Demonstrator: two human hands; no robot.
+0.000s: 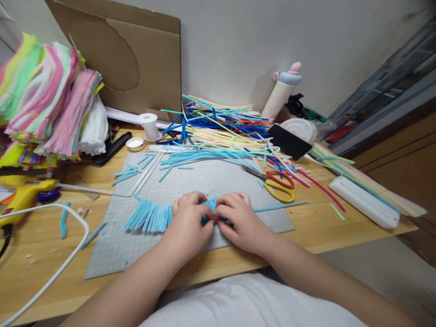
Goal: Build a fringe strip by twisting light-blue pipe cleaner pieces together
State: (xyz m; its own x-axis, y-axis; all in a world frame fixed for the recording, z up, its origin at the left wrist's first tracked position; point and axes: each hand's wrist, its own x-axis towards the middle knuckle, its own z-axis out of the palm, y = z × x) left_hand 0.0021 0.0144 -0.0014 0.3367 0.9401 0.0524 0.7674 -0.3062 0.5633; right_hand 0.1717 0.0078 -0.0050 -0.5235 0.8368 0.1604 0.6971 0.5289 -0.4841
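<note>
My left hand (189,218) and my right hand (238,220) meet over the front part of a grey cutting mat (112,254), fingertips pinched together. Both are closed on a fringe of light blue pipe cleaners (150,218). Its many short pieces hang side by side to the left of my left hand, and a little blue shows between the hands. From beyond my right hand a long light blue stem (282,206) stretches to the right. What exactly lies between the fingertips is hidden.
Scissors (279,186) with red and yellow handles lie right of the hands. Loose pipe cleaners (211,156) are heaped behind. At left are a yellow glue gun (27,193), a white cable (73,254) and bundled pipe cleaners (44,100). A white case (364,202) sits near the right edge.
</note>
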